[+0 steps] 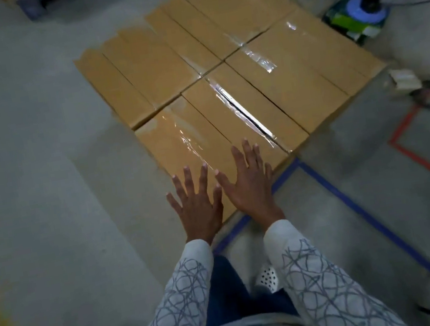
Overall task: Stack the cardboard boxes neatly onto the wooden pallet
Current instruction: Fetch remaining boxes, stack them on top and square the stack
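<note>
Both hands released, fingers spread straight: left hand [198,208] and right hand [248,182] side by side over the near corner of the brown taped cardboard boxes [219,57], contact unclear. Boxes packed flush in 2 rows, low over the grey concrete floor [19,138], beside a blue floor tape line [357,204].

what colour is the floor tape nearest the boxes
Blue; the floor tape shows best in the head view.

Tan cardboard boxes [225,75] (glossy clear tape), grey scribble-patterned sleeves [175,306], blue floor tape [357,204].
</note>
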Demonstrator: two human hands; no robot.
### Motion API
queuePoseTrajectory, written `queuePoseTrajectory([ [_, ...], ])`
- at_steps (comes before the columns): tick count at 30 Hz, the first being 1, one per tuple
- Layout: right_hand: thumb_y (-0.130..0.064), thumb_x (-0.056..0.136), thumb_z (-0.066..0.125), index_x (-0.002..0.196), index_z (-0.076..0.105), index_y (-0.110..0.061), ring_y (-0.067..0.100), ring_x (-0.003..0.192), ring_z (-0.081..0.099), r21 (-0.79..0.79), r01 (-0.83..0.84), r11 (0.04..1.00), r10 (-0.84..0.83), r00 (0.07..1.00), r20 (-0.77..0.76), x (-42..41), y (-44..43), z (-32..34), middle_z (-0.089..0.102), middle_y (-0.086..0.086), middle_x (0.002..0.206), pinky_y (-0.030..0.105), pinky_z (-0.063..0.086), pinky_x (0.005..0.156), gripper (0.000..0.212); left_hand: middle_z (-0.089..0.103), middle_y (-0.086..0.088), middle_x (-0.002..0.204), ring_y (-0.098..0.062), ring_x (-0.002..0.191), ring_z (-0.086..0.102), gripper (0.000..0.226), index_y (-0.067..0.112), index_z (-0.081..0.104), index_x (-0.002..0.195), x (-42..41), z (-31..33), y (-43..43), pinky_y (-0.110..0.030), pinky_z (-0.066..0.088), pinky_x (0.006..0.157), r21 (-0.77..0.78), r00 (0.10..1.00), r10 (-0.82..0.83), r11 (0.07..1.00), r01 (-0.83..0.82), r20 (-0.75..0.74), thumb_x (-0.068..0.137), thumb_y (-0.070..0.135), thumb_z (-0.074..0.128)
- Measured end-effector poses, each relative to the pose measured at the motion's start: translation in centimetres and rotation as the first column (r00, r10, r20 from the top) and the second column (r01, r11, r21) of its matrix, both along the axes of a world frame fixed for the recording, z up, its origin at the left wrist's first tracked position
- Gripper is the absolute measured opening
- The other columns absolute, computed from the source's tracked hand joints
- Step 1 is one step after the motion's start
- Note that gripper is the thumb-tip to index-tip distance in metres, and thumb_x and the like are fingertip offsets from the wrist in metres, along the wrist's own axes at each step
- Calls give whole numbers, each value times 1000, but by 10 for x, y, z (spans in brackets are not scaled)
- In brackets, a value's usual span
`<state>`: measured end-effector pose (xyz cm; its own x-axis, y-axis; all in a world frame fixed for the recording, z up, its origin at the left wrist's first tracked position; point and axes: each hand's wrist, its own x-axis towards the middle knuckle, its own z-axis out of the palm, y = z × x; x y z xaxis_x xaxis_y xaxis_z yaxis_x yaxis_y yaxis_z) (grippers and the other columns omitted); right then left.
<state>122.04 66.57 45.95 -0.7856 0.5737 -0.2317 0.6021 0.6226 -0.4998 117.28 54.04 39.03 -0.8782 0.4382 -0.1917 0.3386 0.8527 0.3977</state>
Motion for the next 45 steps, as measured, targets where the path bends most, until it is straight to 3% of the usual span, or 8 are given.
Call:
queuePoseTrajectory([
  [4, -60, 104, 40, 165, 16, -29, 23, 159, -16, 78, -69, 995, 67, 997, 23, 2, -42, 7, -11, -2, 174, 58, -2, 124, 72, -3, 3, 173, -29, 159, -10, 62, 49, 7, 162, -20, 6, -49, -64, -2, 122, 12, 995, -93, 996, 94, -17, 103, 64, 20],
  [14, -59, 104, 44, 164, 19, -27, 24, 159, -15, -127, 247, 961, -234, 967, 105, -67, -133, -14, -10, -1, 174, 61, 2, 125, 73, 0, 3, 173, -28, 159, -7, 64, 51, 6, 160, -125, 23, -177, -61, -2, 124, 9, 979, -203, 979, 203, 2, 101, 71, 18],
  [24, -56, 102, 49, 161, 27, -27, 25, 160, -3, -192, 589, 785, -574, 808, 134, -164, -112, -82, -1, -1, 174, 59, 9, 124, 69, 16, -9, 171, -34, 157, 11, 69, 43, 22, 161, -245, -29, -114, -56, 13, 123, 58, 890, -424, 905, 421, 166, 97, 69, 28],
  [30, -52, 101, 54, 162, 29, -27, 26, 159, 2, -221, 676, 703, -627, 736, 255, -216, -105, -125, 2, 0, 174, 59, 12, 122, 71, 48, -17, 153, -37, 142, 42, 68, 16, 35, 158, -316, -68, -86, -53, 33, 116, 60, 831, -422, 900, 431, 362, 102, 51, 53],
  [34, -56, 100, 53, 162, 27, -31, 30, 158, 0, -198, 828, 525, -719, 556, 416, -216, -105, -148, 3, 0, 174, 65, 12, 120, 71, 53, -16, 149, -35, 136, 51, 73, 13, 42, 155, -350, -100, -77, -46, 42, 113, -52, 695, -161, 960, 275, 700, 94, 50, 60],
  [38, -59, 98, 57, 162, 20, -36, 42, 155, 6, -163, 955, 248, -788, 297, 539, -219, -92, -191, 2, 7, 172, 73, 17, 115, 78, 55, -12, 146, -35, 133, 52, 79, 13, 49, 149, -387, -136, -60, -48, 44, 111, -128, 635, 69, 991, 47, 769, 83, 56, 58],
  [41, -60, 96, 59, 164, 12, -36, 41, 155, 9, -120, 986, 114, -754, 165, 635, -218, -87, -219, 0, 8, 172, 73, 22, 114, 86, 55, -11, 147, -34, 134, 52, 79, 17, 45, 152, -407, -164, -45, -45, 43, 112, -140, 682, -88, 952, 272, 726, 84, 53, 60],
  [45, -57, 92, 67, 165, 6, -34, 41, 155, 11, -83, 995, -48, -782, 14, 623, -214, -77, -248, 1, 9, 172, 71, 23, 113, 97, 54, -15, 142, -35, 131, 49, 71, 20, 42, 153, -415, -193, -17, -47, 43, 109, -25, 638, -448, 806, 591, 626, 89, 42, 62],
])
